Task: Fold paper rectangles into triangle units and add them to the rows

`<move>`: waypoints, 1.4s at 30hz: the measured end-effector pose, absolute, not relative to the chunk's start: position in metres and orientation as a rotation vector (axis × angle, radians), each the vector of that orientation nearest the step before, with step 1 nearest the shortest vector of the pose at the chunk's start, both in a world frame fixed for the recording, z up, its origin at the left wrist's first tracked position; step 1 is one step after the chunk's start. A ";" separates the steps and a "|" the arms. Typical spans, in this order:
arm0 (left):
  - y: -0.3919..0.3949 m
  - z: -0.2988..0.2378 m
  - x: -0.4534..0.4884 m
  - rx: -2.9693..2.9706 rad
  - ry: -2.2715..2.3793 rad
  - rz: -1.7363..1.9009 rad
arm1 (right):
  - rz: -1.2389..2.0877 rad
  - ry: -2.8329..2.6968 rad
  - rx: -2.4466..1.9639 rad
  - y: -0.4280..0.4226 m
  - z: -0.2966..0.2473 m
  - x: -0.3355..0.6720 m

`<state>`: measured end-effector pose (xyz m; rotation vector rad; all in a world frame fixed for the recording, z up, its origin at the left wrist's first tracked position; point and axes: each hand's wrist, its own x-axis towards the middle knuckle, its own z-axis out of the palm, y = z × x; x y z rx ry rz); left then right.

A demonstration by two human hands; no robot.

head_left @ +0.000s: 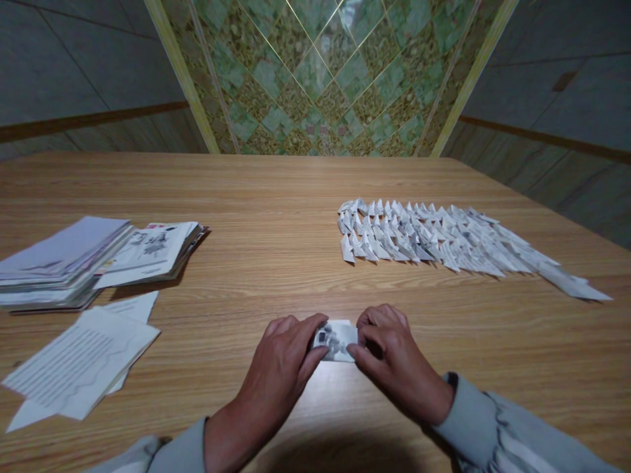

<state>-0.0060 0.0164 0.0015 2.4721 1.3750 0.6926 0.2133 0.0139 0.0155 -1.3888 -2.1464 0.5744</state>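
Note:
A small folded piece of printed paper (338,340) lies at the near middle of the table, between my two hands. My left hand (283,351) grips its left end, with thumb and forefinger on the near and far edges. At the right end, my right hand (389,355) pinches the paper, its thumb on the near corner and the other fingers curled behind. A grey picture and a small dark square show on the paper's upper face. The fingers hide both of its ends.
Rows of folded paper pieces (394,233) with pointed tips stand on the wooden table (256,217) at the right. At the left are a thick paper stack (64,256), a smaller printed stack (152,253) and loose printed sheets (89,358). A tiled wall (315,72) rises behind.

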 end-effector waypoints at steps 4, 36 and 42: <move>0.016 0.002 -0.006 2.485 1.358 0.715 | 0.611 -2.176 -1.328 0.014 0.015 0.214; 0.015 0.012 0.000 2.520 1.440 0.531 | 0.359 -2.214 -1.502 0.013 0.014 0.201; 0.014 0.010 -0.002 2.586 1.505 0.516 | 0.305 -2.242 -1.535 0.014 0.015 0.201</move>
